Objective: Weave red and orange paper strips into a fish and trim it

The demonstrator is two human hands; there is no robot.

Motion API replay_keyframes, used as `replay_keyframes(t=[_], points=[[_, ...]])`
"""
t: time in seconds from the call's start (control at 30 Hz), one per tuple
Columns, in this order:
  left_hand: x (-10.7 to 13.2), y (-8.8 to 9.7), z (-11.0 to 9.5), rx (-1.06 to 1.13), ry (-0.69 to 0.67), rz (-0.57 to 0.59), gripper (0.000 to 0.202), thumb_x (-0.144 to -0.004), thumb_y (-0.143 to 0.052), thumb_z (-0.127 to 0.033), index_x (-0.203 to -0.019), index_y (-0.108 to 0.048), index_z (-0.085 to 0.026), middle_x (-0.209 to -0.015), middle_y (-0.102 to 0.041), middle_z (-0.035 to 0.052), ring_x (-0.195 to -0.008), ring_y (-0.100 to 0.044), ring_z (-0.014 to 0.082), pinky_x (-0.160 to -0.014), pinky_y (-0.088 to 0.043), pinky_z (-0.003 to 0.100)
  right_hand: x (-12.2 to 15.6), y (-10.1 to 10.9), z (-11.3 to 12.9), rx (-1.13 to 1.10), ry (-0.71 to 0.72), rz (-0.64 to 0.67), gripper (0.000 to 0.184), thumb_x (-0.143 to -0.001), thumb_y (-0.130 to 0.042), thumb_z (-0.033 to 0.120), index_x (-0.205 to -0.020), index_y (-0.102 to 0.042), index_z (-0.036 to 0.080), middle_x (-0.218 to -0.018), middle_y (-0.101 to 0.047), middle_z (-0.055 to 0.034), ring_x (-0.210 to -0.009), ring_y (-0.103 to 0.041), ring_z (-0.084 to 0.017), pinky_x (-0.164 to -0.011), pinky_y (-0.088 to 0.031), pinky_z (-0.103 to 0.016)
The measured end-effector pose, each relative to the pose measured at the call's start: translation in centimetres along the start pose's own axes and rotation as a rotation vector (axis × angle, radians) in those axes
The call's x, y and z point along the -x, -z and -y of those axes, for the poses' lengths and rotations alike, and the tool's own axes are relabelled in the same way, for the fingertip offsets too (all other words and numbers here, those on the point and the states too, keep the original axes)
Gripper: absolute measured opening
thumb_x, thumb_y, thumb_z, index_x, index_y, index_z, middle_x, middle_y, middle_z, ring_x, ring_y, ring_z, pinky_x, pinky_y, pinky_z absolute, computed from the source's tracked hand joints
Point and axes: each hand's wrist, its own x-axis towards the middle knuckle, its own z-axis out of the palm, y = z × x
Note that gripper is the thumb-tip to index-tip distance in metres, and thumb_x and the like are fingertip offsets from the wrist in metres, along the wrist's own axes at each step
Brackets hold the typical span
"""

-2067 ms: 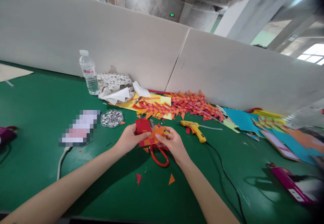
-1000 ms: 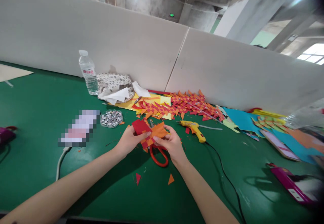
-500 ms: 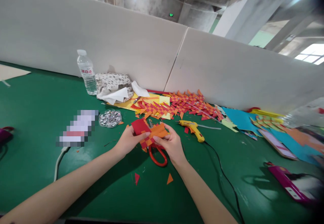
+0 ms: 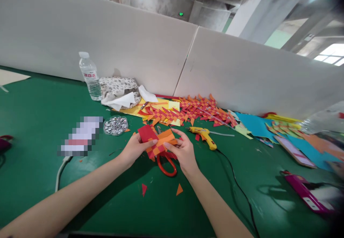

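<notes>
Between my hands is a woven piece of red and orange paper strips [image 4: 156, 142], checkered in the middle. My left hand [image 4: 137, 147] pinches its red side, thumb on top. At the orange side, my right hand [image 4: 184, 151] grips it with the thumb on the checkered part and the fingers behind. Under the woven paper lie scissors with red handles [image 4: 167, 166], their blades mostly hidden. A red paper triangle [image 4: 144, 189] and an orange paper triangle [image 4: 179, 189] lie nearer to me on the green table.
A yellow glue gun [image 4: 203, 134] with a black cord lies right of my hands. Woven paper fish [image 4: 209, 109] are piled along the white partition [image 4: 134, 37]. Leftward are a tray of googly eyes [image 4: 115, 125], a blurred-out phone [image 4: 83, 134] and a water bottle [image 4: 90, 76]. A purple power strip [image 4: 306, 193] sits right.
The orange strips at the right of the woven paper look flatter and more spread. Both hands keep their hold, nearly in place. The whole view has shifted slightly.
</notes>
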Motion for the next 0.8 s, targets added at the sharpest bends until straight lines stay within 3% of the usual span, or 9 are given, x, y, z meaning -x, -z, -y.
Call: replay_keyframes(t=[0.17, 0.3, 0.53, 0.7, 0.8], points=[[-0.06, 0.17, -0.14, -0.026, -0.005, 0.02, 0.034, -0.062, -0.075, -0.036, -0.088, -0.065, -0.015, -0.092, -0.072, 0.0066, -0.079, -0.068, 0.0209, -0.072, -0.054, 0.032, 0.0, -0.02, 0.14, -0.03, -0.051, 0.027, 0.071, -0.053, -0.08, 0.031, -0.116, -0.047, 0.023, -0.081, -0.072, -0.0017, -0.077, -0.068, -0.023, -0.075, -0.054, -0.038], [0.06, 0.23, -0.6, -0.084, 0.066, 0.143, 0.04, -0.062, -0.076, -0.031, -0.097, -0.064, -0.015, -0.098, -0.071, 0.0091, -0.086, -0.067, 0.0224, -0.077, -0.053, 0.032, -0.2, 0.21, 0.1, -0.037, -0.113, 0.058, 0.072, -0.051, -0.081, 0.029, -0.114, -0.047, 0.023, -0.074, -0.071, 0.0, -0.071, -0.068, -0.022, -0.069, -0.054, -0.035], [0.4, 0.37, -0.82, -0.154, 0.078, 0.234, 0.041, -0.061, -0.076, -0.025, -0.099, -0.064, -0.017, -0.102, -0.07, 0.0085, -0.091, -0.065, 0.0231, -0.08, -0.051, 0.034, -0.3, 0.47, -0.06, 0.09, -0.087, 0.104, 0.066, -0.053, -0.08, 0.029, -0.111, -0.05, 0.021, -0.07, -0.068, 0.0016, -0.062, -0.064, -0.015, -0.063, -0.049, -0.028], [0.6, 0.33, -0.57, -0.192, 0.061, 0.359, 0.043, -0.06, -0.075, -0.023, -0.1, -0.063, -0.017, -0.103, -0.068, 0.0086, -0.092, -0.065, 0.0247, -0.079, -0.051, 0.035, -0.17, 0.49, 0.03, 0.191, -0.095, 0.211, 0.06, -0.054, -0.08, 0.028, -0.107, -0.052, 0.02, -0.064, -0.066, 0.0035, -0.057, -0.059, -0.012, -0.058, -0.045, -0.025], [0.4, 0.25, -0.55, -0.177, 0.061, 0.337, 0.042, -0.063, -0.073, -0.029, -0.102, -0.062, -0.016, -0.101, -0.069, 0.0083, -0.089, -0.065, 0.022, -0.077, -0.05, 0.032, -0.28, 0.66, 0.02, 0.199, -0.072, 0.188, 0.059, -0.056, -0.079, 0.03, -0.107, -0.052, 0.02, -0.063, -0.065, 0.0039, -0.055, -0.058, -0.012, -0.056, -0.044, -0.024]])
